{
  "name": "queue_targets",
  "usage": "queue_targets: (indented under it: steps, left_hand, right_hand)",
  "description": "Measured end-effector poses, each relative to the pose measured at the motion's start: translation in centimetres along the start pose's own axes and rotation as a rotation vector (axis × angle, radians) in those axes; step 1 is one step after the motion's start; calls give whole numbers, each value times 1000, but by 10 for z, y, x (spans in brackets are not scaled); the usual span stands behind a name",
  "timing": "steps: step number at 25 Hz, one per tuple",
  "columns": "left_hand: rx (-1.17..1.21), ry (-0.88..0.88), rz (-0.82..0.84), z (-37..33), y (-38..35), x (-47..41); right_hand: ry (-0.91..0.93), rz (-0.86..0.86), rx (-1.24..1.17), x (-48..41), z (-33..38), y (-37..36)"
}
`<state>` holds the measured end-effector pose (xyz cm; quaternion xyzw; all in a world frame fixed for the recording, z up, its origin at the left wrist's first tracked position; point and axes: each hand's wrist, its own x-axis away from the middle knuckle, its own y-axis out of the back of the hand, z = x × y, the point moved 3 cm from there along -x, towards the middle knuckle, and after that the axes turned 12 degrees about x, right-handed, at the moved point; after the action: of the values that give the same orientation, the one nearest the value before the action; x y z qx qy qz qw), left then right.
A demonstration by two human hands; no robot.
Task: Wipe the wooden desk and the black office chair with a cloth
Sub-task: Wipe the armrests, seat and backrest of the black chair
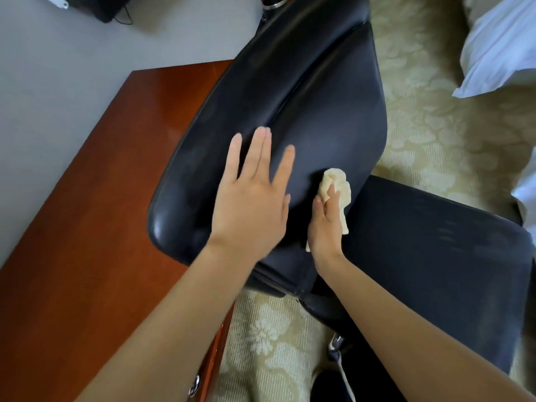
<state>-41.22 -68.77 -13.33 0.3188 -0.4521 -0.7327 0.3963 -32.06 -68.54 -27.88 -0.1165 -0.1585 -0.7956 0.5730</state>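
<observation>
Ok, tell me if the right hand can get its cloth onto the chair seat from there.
Probably yes: the right hand holds the cloth against the backrest just beside the seat; nothing lies between.

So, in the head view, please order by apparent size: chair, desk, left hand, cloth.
The chair and desk: close, I would not rank them.
Then left hand.
Smallest: cloth, partly covered by the right hand.

A pale floral carpet (pixel 435 117) covers the right and lower middle of the frame. White bedding (pixel 499 44) lies at upper right; a black object (pixel 95 7) with a thin cable (pixel 130 22) sits at upper left.
</observation>
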Motion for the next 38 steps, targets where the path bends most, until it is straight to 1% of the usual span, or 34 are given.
queue_targets:
  steps: [2,5,7,9,11,13,15,16,18,20,22,24,26,28,30,32,35,38]
  left_hand:
    - [125,52,-50,-9,-4,-5]
    - [307,102,-182,-16,-9,-12]
    - [364,130,-216,-18,-12,-15]
    - [374,156,-221,-20,-15,-16]
    - [379,179,-204,-24,-18,-17]
    - [374,212,-174,-30,-21,-17]
    - [355,239,-161,-32,-23,-18]
    - [345,244,-155,-33,-24,-18]
    - [326,259,-142,-35,-24,-20]
    - [303,284,-138,-39,-25,-21]
    - [299,325,-147,-43,-26,-23]
    - [335,374,-164,-47,-26,-27]
    - [378,401,-182,-49,-26,-31]
    - [391,403,-199,-48,-26,-33]
    - [393,398,-207,-45,-25,-36]
    - [396,382,-211,-43,-25,-37]
    - [376,342,-198,-39,-24,-37]
    - [369,320,-174,-35,-22,-34]
  right_hand:
    - [93,-4,43,-21,22,6]
    - [212,-11,182,-55,56,21]
    - [229,-23,239,-85,74,32]
    - [193,-45,236,-106,81,39]
    - [216,-67,283,-109,73,39]
    - [336,-47,416,-90,47,28]
    - [477,26,484,-48,10,11]
    - [490,75,480,-25,-9,5]
    - [430,184,390,18,-40,0]
    - [361,279,282,52,-55,-1]
    - [327,294,240,62,-58,0]
    - [298,279,203,51,-55,-1]
    - [276,241,189,33,-47,1]
    - [303,157,212,6,-31,9]
    - [324,121,360,-38,-12,19]
    - [281,59,468,-84,3,32]
    - [222,-24,268,-136,26,60]
    - [-7,-32,150,-180,36,81]
